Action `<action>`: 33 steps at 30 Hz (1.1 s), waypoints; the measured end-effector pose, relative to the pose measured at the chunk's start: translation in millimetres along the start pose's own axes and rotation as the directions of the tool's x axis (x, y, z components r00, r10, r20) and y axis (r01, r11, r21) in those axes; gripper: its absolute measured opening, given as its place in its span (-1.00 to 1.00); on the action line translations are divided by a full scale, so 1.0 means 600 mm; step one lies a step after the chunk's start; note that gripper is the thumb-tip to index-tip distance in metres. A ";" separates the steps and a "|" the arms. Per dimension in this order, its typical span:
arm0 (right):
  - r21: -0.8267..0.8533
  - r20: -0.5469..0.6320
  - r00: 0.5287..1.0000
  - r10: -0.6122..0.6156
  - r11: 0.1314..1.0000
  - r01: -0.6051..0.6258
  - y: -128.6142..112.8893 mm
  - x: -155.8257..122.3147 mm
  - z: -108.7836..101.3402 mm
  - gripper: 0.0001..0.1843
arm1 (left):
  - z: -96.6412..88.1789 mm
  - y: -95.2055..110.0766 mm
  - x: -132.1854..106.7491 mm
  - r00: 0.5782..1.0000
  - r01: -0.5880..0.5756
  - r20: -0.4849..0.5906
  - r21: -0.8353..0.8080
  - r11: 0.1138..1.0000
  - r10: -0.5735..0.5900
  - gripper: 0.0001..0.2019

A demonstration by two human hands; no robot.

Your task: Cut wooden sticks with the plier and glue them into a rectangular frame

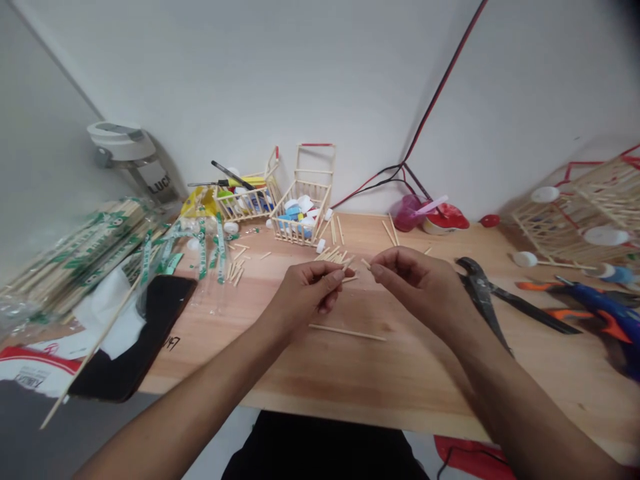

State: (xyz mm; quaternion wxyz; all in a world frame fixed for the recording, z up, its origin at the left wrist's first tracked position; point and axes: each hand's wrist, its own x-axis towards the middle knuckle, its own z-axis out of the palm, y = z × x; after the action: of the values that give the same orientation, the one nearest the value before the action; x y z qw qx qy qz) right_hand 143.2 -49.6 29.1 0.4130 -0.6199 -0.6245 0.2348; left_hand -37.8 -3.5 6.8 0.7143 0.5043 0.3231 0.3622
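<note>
In the head view, our two hands are apart, raised just above the wooden counter (280,373). With the left hand (307,290) we pinch a thin stick (351,279) between thumb and forefinger; with the right hand (423,280) we pinch a short stub (366,263), its end pointing toward the left hand. A longer stick (347,333) lies nearer to us, below both hands. Behind them we see a pile of cut sticks (331,255), then a small cart (293,234) holding bottle caps (306,212). Pliers (481,290) lie beside our right forearm.
</note>
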 end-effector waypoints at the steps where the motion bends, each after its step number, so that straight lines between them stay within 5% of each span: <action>1: -0.002 0.003 1.000 -0.003 1.000 0.003 0.000 0.000 0.000 -0.82 | 0.001 0.001 -0.001 1.000 0.002 -0.001 0.008 1.000 -0.002 -0.72; 33: 0.018 0.030 0.999 0.025 1.000 -0.026 0.001 0.000 0.004 -0.84 | 0.004 0.006 -0.004 1.000 0.022 0.013 0.076 0.997 -0.023 -0.74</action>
State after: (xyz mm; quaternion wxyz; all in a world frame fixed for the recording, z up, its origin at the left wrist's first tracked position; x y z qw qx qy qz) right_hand 141.7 -49.2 27.5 0.4062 -0.6206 -0.6204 0.2548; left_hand -37.8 -5.9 11.3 0.7007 0.5299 0.3375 0.3380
